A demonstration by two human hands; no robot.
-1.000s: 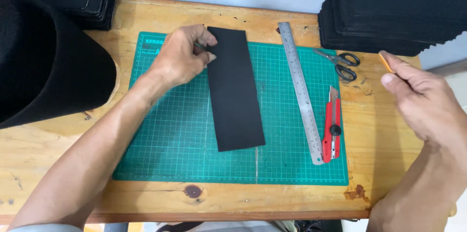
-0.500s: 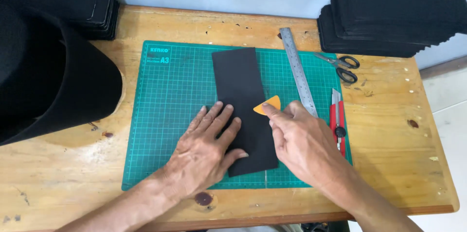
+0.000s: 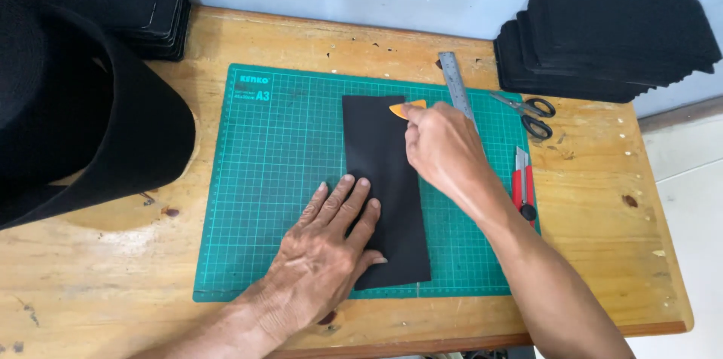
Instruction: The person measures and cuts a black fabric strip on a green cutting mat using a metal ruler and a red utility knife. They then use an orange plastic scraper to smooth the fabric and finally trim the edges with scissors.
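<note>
A long black fabric strip (image 3: 380, 156) lies lengthwise on a green cutting mat (image 3: 263, 178). My left hand (image 3: 331, 246) rests flat on the strip's near end, fingers spread, pressing it down. Near the strip's far right corner, my right hand (image 3: 444, 148) pinches a small orange chalk piece (image 3: 405, 110), whose tip touches the fabric's right edge.
A steel ruler (image 3: 456, 88) lies on the mat to the right of the strip, with a red utility knife (image 3: 523, 186) and scissors (image 3: 531, 112) beyond it. Stacks of black cut pieces (image 3: 602, 43) sit at the back right and back left; a big black fabric roll (image 3: 83, 118) is left.
My right hand has slid the orange chalk along the strip's right edge, from the middle toward the far corner. My left hand stays flat on the strip's near end.
</note>
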